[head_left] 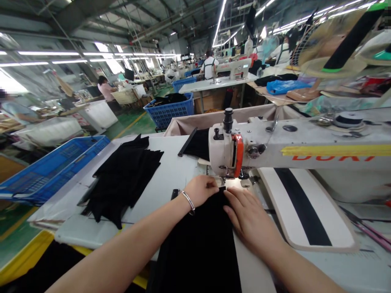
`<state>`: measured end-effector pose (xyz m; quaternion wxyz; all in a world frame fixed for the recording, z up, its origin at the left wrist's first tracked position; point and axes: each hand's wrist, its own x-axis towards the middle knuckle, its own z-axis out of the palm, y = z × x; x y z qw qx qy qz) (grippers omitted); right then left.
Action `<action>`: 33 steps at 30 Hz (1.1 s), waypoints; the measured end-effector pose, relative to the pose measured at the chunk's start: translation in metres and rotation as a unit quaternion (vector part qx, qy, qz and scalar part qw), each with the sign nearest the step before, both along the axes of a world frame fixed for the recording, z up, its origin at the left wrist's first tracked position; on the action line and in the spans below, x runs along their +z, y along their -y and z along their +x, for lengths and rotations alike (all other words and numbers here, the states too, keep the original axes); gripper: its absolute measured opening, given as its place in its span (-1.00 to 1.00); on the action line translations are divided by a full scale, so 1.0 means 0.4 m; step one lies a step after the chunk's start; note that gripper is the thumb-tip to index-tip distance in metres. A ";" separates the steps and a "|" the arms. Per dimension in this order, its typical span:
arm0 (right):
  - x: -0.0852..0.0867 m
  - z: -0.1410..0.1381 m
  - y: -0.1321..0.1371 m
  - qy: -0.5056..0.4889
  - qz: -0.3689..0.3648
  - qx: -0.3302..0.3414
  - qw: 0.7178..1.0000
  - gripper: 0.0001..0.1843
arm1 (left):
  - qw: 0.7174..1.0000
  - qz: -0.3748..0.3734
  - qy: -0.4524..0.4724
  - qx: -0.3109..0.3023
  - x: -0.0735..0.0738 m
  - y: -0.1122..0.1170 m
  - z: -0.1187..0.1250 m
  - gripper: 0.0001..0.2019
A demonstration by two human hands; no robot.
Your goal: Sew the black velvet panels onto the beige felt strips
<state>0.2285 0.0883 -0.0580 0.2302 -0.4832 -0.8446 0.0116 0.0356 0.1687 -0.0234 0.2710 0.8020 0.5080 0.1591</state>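
Observation:
A long piece of black fabric (204,248) runs from the near edge up to the needle area of a white sewing machine (218,146). My left hand (201,190), with a silver bangle at the wrist, pinches the fabric's far end at its left side, just in front of the presser foot. My right hand (244,205) lies over the right edge of the same end, fingers stretched toward the foot and thumb on the cloth. A small lamp lights the spot under the needle. Another black piece (198,143) with a stiff edge lies behind the machine head.
Stacked black pieces (122,179) lie on the table's left. A blue basket (61,162) stands beyond them, a yellow bin (27,254) below. On the right are a white board with a black stripe (271,195) and scissors (371,232). Other people work at machines farther back.

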 end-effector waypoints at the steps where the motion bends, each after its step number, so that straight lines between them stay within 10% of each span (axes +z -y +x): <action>1: 0.000 -0.001 -0.001 -0.001 0.002 -0.002 1.000 -0.55 | 1.000 0.000 -0.005 0.010 -0.002 0.000 0.002 -0.90; 12: -0.002 -0.004 -0.005 -0.007 0.013 -0.009 1.000 -0.46 | 0.992 0.086 -0.062 0.070 -0.024 -0.014 0.043 -0.92; 33: -0.009 -0.002 -0.003 -0.009 0.007 -0.014 1.000 -0.51 | 0.986 0.168 -0.014 -0.013 -0.019 0.038 0.029 -0.86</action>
